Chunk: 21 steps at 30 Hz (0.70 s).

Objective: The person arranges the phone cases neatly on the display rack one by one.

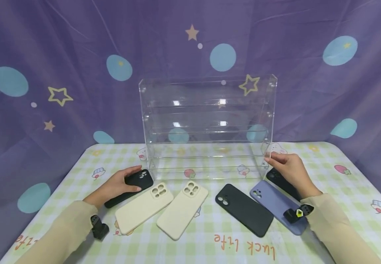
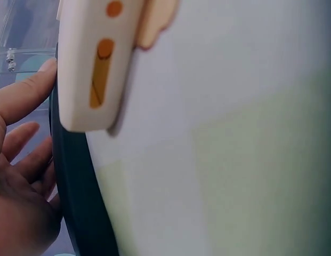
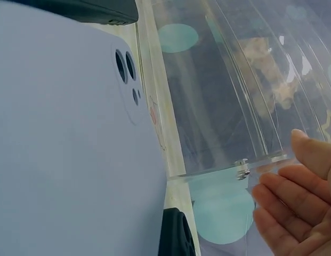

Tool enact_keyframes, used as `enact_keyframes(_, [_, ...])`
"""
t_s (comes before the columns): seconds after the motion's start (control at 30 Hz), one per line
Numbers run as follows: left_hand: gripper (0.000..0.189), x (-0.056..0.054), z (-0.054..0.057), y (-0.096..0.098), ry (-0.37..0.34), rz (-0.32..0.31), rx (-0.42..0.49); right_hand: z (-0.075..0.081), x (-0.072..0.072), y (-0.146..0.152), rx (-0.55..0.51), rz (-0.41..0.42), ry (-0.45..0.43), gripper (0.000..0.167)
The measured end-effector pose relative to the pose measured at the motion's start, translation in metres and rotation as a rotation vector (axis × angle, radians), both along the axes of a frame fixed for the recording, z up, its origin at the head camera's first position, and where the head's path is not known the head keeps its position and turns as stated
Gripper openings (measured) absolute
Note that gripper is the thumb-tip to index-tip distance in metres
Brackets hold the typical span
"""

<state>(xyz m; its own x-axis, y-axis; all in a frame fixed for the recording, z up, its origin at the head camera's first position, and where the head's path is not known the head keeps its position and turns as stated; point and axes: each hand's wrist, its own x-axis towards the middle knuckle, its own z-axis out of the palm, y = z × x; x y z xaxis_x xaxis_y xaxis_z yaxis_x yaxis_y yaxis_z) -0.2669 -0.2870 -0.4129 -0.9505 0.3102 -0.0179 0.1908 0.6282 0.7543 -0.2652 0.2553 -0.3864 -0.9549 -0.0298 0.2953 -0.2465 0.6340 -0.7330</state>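
Note:
A clear acrylic display rack (image 1: 210,168) with several tiers stands upright at the back of the table. My right hand (image 1: 287,167) pinches the front edge of its right side panel, thumb on the inner side and fingers outside. Below that hand lies a black phone case (image 1: 281,183), partly covered by the wrist. At the left, my left hand (image 1: 119,185) holds another black phone case (image 1: 129,196) across its width, thumb on the near edge, fingers on the far one. The left wrist view shows the thumb (image 2: 40,80) at the dark case's edge (image 2: 74,176).
Two cream phone cases (image 1: 144,209) lie slanted left of centre. Right of centre are a dark phone case (image 1: 245,211) and a lavender one (image 1: 279,209). A checked tablecloth (image 1: 190,253) covers the table, and a purple curtain (image 1: 190,55) hangs behind.

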Motion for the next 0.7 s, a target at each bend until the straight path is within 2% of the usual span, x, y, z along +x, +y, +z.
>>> enact_keyframes(0.27, [0.085,-0.003,0.003,0.0,0.084,0.038,-0.074,-0.001,-0.001,0.004,-0.064,0.003,-0.103,0.052])
enact_keyframes(0.43, [0.07,-0.007,0.011,-0.001,0.123,0.094,-0.11,-0.002,0.001,0.005,-0.067,0.002,-0.109,0.052])
enact_keyframes(0.5, [0.062,-0.008,0.015,-0.002,0.102,0.118,-0.109,-0.002,0.001,0.004,-0.064,0.002,-0.099,0.05])
enact_keyframes(0.57, [0.055,-0.008,0.02,-0.005,0.041,0.127,-0.094,-0.002,0.001,0.004,-0.062,0.006,-0.085,0.048])
enact_keyframes(0.7, [0.051,-0.009,0.031,-0.011,-0.125,0.106,-0.031,-0.002,0.0,0.002,-0.051,0.013,-0.059,0.045])
